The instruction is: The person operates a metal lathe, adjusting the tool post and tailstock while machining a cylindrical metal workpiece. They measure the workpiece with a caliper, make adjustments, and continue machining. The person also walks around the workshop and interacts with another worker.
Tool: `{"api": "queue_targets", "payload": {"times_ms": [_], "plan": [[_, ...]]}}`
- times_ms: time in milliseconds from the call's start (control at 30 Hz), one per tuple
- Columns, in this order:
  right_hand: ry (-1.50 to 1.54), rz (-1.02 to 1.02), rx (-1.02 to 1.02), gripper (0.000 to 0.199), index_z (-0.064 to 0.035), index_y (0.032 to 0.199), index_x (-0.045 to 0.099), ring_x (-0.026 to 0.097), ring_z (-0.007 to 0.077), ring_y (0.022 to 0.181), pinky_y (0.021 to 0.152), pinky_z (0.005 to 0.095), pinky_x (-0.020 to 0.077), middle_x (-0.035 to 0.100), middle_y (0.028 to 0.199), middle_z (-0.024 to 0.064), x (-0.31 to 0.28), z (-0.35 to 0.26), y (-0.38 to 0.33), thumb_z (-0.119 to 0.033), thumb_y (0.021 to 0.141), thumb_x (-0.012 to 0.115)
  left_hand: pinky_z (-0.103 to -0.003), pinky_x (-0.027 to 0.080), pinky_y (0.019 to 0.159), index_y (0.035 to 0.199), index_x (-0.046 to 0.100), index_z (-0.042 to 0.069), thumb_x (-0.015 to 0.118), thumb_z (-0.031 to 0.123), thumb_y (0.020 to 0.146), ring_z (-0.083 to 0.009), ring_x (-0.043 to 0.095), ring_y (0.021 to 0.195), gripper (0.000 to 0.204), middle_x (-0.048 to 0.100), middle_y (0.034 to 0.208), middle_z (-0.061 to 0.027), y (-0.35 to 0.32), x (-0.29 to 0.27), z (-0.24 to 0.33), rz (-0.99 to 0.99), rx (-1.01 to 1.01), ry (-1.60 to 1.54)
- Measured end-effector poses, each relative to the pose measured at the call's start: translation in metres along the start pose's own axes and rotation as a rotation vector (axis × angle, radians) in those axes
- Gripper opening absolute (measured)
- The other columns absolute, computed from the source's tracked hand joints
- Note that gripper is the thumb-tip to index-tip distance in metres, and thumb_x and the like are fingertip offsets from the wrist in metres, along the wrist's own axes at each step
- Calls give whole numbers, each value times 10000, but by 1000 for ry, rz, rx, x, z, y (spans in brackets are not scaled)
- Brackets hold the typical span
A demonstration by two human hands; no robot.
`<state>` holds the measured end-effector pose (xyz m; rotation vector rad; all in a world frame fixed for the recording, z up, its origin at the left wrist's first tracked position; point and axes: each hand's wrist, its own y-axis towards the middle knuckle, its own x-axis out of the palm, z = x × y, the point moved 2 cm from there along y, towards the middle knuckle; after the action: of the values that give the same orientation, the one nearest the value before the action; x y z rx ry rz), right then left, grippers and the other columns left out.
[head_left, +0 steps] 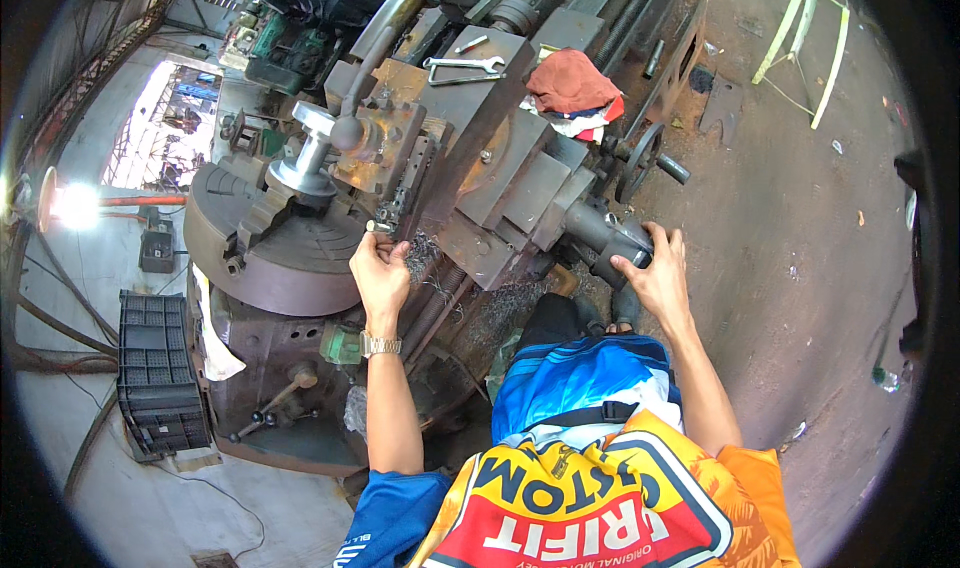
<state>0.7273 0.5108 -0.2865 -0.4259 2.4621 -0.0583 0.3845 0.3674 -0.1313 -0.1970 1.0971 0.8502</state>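
My left hand [382,280] is raised beside the big lathe chuck [300,283], thumb and fingers drawn together at the end of a tool holder [408,183]. A small shiny metal end [378,227] shows just above the fingertips; what they pinch is partly hidden. Held in the chuck is a bright flanged metal workpiece [305,173]. To the right, my right hand [658,276] curls round the dark crank handle [622,255] at the end of the cross slide [530,193], thumb on the near side. Curly metal chips [425,258] lie below the tool holder.
Wrenches [465,68] lie on the carriage's flat top near a red rag [572,81]. A lever with a ball knob [347,133] rises by the tool post. A handwheel [640,163] juts out at right. Black crate [160,373] and lit lamp [75,206] stand at left.
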Motion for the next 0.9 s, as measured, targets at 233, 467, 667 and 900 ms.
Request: {"api": "queue_targets", "payload": {"times_ms": [233,467,667,900], "plan": [[16,16,26,738,-28,1335,581,525,435,1186,1003,525,449,521,1236,236,-2,-2,0,-343,735,875,-273,422,570,805,579,-55,781,-52,790,-101,471,591,203,567,645,-53,4,2,-3,12,-25,39],[18,11,22,729,-40,1326,590,531,431,1178,1005,517,455,525,1227,233,0,-3,1,-350,732,876,-271,452,578,828,606,-58,777,-74,784,-86,530,603,178,607,660,-57,-2,6,-1,88,-104,-49],[-11,5,6,715,-28,1317,588,559,443,1165,981,527,475,526,1223,235,1,-3,2,-362,748,865,-287,444,582,826,606,-56,784,-35,804,-97,517,604,180,617,678,-64,-2,2,3,31,-167,-73],[2,-5,5,716,-5,1332,569,607,416,1100,961,484,518,536,1200,228,1,-1,0,-307,753,864,-310,446,572,820,589,-55,778,-51,799,-121,524,577,190,601,643,-97,-4,6,-5,107,-61,-77]]}}
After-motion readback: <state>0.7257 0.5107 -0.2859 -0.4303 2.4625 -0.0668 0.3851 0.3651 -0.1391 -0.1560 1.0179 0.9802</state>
